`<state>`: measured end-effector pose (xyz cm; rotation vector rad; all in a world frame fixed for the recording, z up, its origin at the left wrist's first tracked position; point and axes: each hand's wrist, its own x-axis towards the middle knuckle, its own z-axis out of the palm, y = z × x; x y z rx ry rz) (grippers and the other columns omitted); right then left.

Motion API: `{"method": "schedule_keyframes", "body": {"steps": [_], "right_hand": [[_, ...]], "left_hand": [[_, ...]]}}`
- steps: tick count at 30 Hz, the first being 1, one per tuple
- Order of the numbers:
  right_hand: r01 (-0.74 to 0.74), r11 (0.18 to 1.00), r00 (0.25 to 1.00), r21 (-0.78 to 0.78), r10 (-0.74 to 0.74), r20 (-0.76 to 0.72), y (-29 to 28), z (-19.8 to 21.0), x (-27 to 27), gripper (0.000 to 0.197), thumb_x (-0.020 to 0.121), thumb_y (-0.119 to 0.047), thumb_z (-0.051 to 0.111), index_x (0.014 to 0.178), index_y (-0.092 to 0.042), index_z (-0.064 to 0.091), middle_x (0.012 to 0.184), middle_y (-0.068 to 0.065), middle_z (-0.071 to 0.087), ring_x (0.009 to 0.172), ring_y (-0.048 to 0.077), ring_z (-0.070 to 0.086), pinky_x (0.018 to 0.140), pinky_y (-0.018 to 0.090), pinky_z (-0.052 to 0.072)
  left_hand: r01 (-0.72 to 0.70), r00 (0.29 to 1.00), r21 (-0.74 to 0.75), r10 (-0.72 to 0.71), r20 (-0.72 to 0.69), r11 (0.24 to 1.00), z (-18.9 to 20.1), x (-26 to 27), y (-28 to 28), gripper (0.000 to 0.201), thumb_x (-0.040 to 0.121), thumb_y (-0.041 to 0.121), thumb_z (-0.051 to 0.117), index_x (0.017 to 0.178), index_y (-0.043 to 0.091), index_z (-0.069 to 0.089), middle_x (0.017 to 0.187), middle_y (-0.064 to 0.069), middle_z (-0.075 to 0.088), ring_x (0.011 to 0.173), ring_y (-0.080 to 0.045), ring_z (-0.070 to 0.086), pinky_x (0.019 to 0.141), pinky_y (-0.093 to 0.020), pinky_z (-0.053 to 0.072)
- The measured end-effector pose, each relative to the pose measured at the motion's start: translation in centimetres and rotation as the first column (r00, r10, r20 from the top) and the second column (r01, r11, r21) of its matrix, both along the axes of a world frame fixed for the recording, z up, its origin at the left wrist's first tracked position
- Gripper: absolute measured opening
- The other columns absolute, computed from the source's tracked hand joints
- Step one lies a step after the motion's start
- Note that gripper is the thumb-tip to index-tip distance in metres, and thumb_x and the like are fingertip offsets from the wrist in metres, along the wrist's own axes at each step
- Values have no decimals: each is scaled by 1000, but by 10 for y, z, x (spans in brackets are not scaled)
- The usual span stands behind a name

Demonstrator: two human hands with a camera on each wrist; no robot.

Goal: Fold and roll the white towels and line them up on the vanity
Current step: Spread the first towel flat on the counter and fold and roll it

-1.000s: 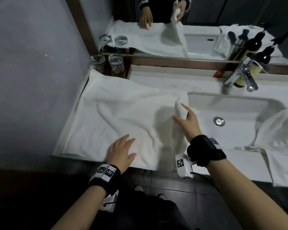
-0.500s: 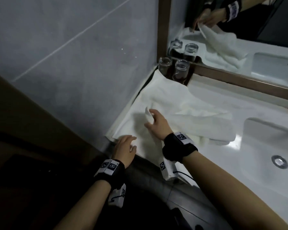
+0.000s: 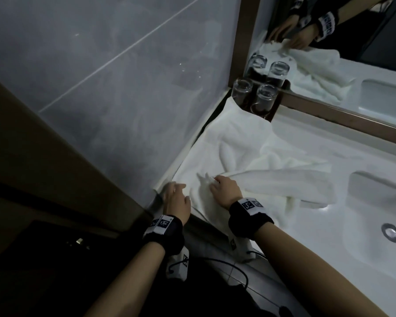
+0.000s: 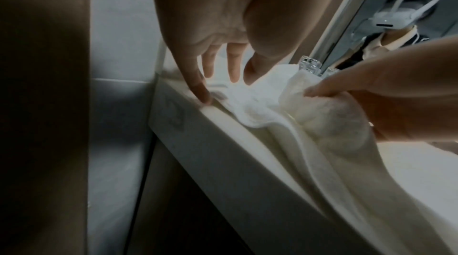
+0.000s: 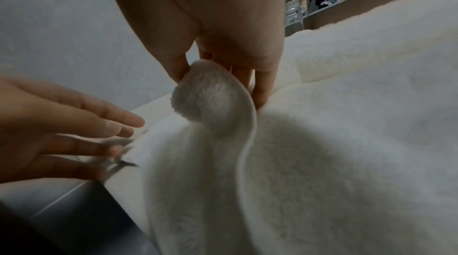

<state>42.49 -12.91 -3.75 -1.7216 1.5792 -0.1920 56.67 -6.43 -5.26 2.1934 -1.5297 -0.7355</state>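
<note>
A white towel [image 3: 249,152] lies crumpled on the vanity [image 3: 306,138], left of the sink, with one part doubled over itself. My right hand [image 3: 212,182] pinches a corner of the towel between thumb and fingers, just above the near left part; the right wrist view shows the pinched corner [image 5: 210,94] in my right hand [image 5: 219,90]. My left hand [image 3: 177,191] is at the vanity's front left corner, fingers straight and spread. In the left wrist view its fingertips [image 4: 205,96] touch the counter edge and the towel [image 4: 247,102] there.
Two upturned glasses [image 3: 264,99] stand on a dark tray in the back left corner, against the mirror [image 3: 352,53]. A grey tiled wall [image 3: 124,88] closes the left side. The sink basin [image 3: 375,202] lies to the right. Part of the towel hangs over the front edge.
My right hand has carried the towel corner from beside the sink leftwards over the towel, to the front left corner. My left hand slid left to that corner. The head view swung left.
</note>
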Motion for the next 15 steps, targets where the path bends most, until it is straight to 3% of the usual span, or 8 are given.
{"method": "schedule_keyframes", "body": {"steps": [3, 7, 11, 12, 15], "right_hand": [[36, 998, 998, -49, -34, 48, 2, 0, -7, 22, 91, -17, 48, 70, -13, 47, 95, 22, 67, 93, 37, 60, 73, 34, 40], [13, 1000, 1000, 1, -13, 11, 6, -4, -22, 30, 91, -18, 49, 62, -18, 40, 97, 20, 66, 94, 35, 60, 70, 29, 35], [26, 999, 1000, -27, -26, 3, 10, -5, -29, 32, 91, -20, 49, 60, -19, 41, 92, 18, 67, 89, 33, 60, 67, 27, 32], [51, 997, 999, -56, -49, 24, 9, -3, -29, 32, 91, -21, 50, 60, -16, 44, 87, 18, 67, 85, 33, 59, 65, 28, 31], [167, 966, 979, -199, -137, 153, 5, 8, -26, 32, 92, -21, 53, 64, -6, 49, 71, 16, 57, 70, 29, 51, 62, 30, 29]], "left_hand": [[-66, 994, 37, 69, -82, 997, 2, -2, -6, 36, 95, 6, 43, 131, 5, 44, 144, -13, 30, 124, -28, 43, 101, -31, 35], [-11, 999, 185, 3, 42, 983, 1, -7, -11, 46, 90, 18, 57, 131, 7, 39, 136, -14, 40, 112, -33, 53, 88, -40, 47], [-10, 994, 283, -21, 107, 959, -2, -4, -13, 37, 86, 33, 62, 108, 5, 51, 114, -15, 60, 102, -34, 58, 83, -39, 49], [-15, 997, 262, -6, 76, 965, -4, -3, -14, 35, 87, 30, 60, 108, 3, 53, 114, -17, 60, 103, -34, 57, 86, -41, 48], [-165, 957, 76, 179, -230, 983, -6, 1, -17, 38, 89, 9, 53, 125, 0, 46, 124, -21, 55, 110, -35, 55, 93, -40, 47]]}}
